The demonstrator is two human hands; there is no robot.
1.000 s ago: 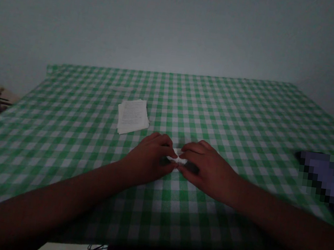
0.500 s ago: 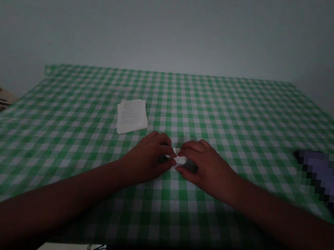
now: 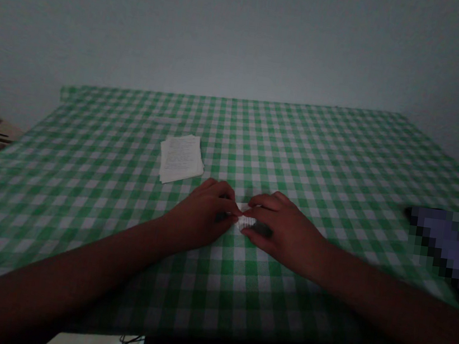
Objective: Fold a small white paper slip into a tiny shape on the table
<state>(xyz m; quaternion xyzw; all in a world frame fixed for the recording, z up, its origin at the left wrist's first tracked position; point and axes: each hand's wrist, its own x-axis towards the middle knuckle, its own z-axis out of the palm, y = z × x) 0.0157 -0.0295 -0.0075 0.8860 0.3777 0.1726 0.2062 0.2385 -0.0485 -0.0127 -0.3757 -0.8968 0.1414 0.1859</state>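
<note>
Head view, dim light. Paper (image 3: 246,222), small, white, printed, is near the middle of the checked cloth (image 3: 320,156), between the two hands. Left hand (image 3: 207,214): thumb and fingertips pinched on its left end. Right hand (image 3: 279,226): fingers and thumb closed on the right end. Can't make out the folds from here. Sheet stack (image 3: 183,157) sits farther off, left of the paper. Dark-edged device (image 3: 437,227), pixelated, far right of the hands.
</note>
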